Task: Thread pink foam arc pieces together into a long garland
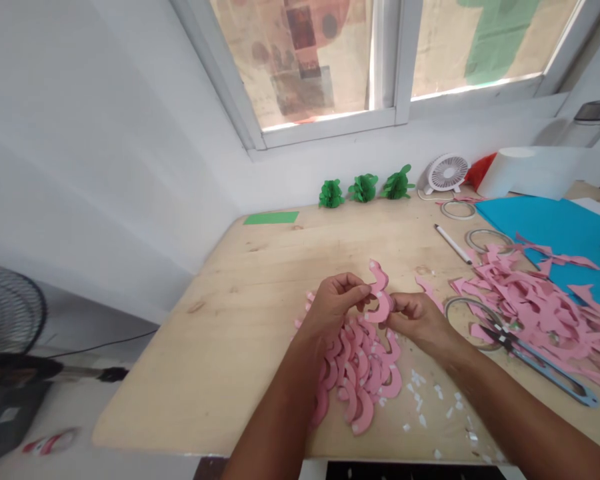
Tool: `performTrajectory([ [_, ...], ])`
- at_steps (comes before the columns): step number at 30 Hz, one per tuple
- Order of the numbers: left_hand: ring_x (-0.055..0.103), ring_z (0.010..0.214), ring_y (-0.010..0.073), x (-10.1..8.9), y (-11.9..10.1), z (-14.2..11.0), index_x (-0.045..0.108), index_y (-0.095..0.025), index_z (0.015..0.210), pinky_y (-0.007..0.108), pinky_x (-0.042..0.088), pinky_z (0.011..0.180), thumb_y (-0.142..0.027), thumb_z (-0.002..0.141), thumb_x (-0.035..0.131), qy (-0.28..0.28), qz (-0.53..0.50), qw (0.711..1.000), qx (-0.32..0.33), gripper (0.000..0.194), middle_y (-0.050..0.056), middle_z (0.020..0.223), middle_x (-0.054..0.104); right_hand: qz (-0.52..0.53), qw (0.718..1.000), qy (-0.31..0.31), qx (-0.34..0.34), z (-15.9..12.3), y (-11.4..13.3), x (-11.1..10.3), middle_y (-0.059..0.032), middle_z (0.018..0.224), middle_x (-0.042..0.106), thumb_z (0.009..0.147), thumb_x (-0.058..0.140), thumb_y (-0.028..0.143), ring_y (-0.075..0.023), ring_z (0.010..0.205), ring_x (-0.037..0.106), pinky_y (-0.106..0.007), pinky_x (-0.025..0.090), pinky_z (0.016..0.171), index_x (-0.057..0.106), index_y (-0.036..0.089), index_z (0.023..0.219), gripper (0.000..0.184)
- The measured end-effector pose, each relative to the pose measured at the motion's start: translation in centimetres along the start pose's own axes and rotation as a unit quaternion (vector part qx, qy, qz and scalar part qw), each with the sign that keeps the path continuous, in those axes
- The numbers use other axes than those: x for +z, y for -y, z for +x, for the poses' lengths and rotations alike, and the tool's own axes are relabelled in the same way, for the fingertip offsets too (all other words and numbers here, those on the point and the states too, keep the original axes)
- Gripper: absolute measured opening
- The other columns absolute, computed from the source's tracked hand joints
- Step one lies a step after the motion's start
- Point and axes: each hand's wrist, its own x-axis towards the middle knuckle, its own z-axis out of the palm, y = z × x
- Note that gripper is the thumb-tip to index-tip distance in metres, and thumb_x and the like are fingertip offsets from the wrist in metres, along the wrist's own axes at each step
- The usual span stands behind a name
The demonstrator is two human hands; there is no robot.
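Between my two hands a wavy pink paper cutout (379, 293) with small whitish patches is held upright above the table. My left hand (341, 297) pinches its left side between thumb and fingers. On the other side my right hand (416, 315) grips its lower right edge. Below lies a heap of similar curved pink cutouts (363, 363), several bearing small white tabs; my left forearm hides part of it. Scissors (535, 367) with blue-grey handles rest right of my right hand, their tips over a roll of tape (467, 320).
Pink paper scraps (535, 300) pile up at right, beside blue sheets (580, 233). White bits (417, 393) litter the table front. A white pen (453, 243), green paper strip (271, 218), several green paper ornaments (364, 188) and a small fan (447, 173) sit farther back.
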Motion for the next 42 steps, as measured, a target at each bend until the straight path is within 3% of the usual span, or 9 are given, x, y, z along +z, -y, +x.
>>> performTrajectory([
  [20, 0.050, 0.048, 0.0084, 0.4, 0.7, 0.2, 0.057, -0.013, 0.058, 0.022, 0.038, 0.050, -0.024, 0.060, 0.074, -0.021, -0.025, 0.999, 0.023, 0.020, 0.001, 0.053, 0.061, 0.030, 0.999, 0.012, 0.013, 0.0, 0.2, 0.1, 0.0024, 0.059, 0.059, 0.069, 0.070, 0.030, -0.0106, 0.055, 0.052, -0.022, 0.041, 0.054, 0.063, 0.015, 0.065, 0.016],
  [42, 0.050, 0.049, 0.0091, 1.0, 0.4, -0.3, 0.054, -0.015, 0.059, 0.023, 0.039, 0.053, -0.024, 0.064, 0.070, -0.037, -0.002, 0.999, 0.038, 0.019, -0.001, 0.050, 0.056, -0.038, 0.999, 0.004, -0.002, 0.2, -0.3, -0.3, 0.0003, 0.059, 0.061, 0.074, 0.062, 0.030, -0.0107, 0.054, 0.050, -0.022, 0.037, 0.051, 0.064, 0.016, 0.064, 0.018],
])
